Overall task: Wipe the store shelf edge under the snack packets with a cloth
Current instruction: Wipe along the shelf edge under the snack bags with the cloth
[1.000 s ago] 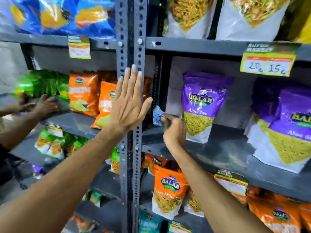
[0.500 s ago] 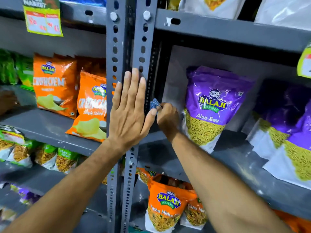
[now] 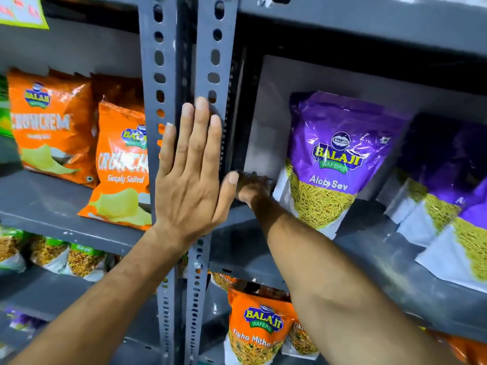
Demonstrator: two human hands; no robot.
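My left hand (image 3: 189,180) lies flat and open against the two grey perforated uprights (image 3: 159,61), fingers pointing up. My right hand (image 3: 250,187) reaches into the dark back left corner of the grey shelf (image 3: 369,262), its fingers closed. It sits just left of a purple Aloo Sev packet (image 3: 334,159) and touches or nearly touches it. The blue cloth seen in the earlier frames is hidden behind the hand and the thumb of my left hand.
More purple packets (image 3: 448,196) stand to the right on the same shelf. Orange crisp packets (image 3: 121,164) fill the left bay. An orange Tikha Mitha packet (image 3: 258,327) stands on the shelf below. A yellow price tag (image 3: 21,11) hangs top left.
The view has moved closer to the shelf. My right hand has pushed deeper into the corner beside the purple packet, and the blue cloth has gone out of sight. My left hand stays on the uprights.
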